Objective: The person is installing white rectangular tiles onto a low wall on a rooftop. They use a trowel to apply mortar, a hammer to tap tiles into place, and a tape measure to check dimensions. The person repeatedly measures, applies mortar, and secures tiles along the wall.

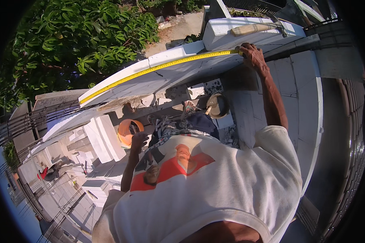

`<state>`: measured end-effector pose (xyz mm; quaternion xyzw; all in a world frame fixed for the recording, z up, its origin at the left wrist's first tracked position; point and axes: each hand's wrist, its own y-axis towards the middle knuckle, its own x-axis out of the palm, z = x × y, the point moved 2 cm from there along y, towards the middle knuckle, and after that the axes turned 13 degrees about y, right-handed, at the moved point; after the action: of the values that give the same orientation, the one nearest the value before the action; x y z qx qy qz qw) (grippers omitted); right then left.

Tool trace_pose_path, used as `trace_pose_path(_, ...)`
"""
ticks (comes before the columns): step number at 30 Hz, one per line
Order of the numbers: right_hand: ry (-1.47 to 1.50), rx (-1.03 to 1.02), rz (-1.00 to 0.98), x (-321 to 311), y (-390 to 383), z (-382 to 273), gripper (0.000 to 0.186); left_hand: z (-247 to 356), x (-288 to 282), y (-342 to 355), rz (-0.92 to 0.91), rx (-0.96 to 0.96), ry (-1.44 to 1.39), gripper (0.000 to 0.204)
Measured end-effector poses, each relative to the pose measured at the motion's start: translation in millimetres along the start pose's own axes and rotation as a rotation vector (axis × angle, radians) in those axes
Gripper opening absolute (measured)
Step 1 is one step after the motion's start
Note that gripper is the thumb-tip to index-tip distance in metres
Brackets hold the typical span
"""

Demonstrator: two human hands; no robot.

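Observation:
My right hand (253,56) is closed round the case end of a tape measure, at the top of a wall of white blocks (178,73). From there the yellow tape blade (158,67) runs out to the left along the wall's upper edge, as far as the wall's left end. Low in front of my body hangs my left hand (139,141), its fingers loosely apart with nothing visible in them. Beside it stands an orange bucket (125,130) with something dark inside. A hammer (253,29) with a wooden handle lies on a raised white block (219,36), just beyond my right hand.
A dark bucket (221,107) with a light-handled tool in it stands near my feet. Another white block wall (308,93) rises on the right. Stacked white blocks (103,137) and rubble lie at lower left. Leafy branches (77,36) grow beyond the wall.

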<state>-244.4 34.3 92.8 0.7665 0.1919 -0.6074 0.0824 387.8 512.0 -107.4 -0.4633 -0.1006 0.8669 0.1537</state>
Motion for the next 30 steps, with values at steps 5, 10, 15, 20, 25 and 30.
trace_pose_path(5, 0.026, -0.033, -0.04, -4.6, -11.2, -6.4, 0.053, 27.9, -49.1, 64.1, 0.123, -0.63, -1.11, 0.041)
trace_pose_path(10, 0.11, 0.017, -0.128, -1.8, -31.8, -4.9, 0.058, 82.8, -125.0, 145.7, 0.31, -0.688, -1.313, 0.06)
trace_pose_path(15, 0.066, -0.017, -0.076, -2.2, -43.0, -10.1, 0.049, 75.4, -150.2, 184.9, 0.352, -0.588, -1.492, 0.067)
trace_pose_path(20, 0.007, -0.005, -0.001, -2.1, -53.0, -3.6, 0.05, 89.1, -163.9, 203.8, 0.305, -0.6, -1.456, 0.071)
trace_pose_path(25, 0.046, 0.007, -0.038, -9.4, -43.2, -11.8, 0.051, 88.2, -171.8, 208.9, 0.353, -0.688, -1.44, 0.074)
trace_pose_path(30, 0.051, -0.025, -0.019, -6.0, -34.8, -7.9, 0.051, 79.1, -180.2, 213.7, 0.4, -0.725, -1.464, 0.075)
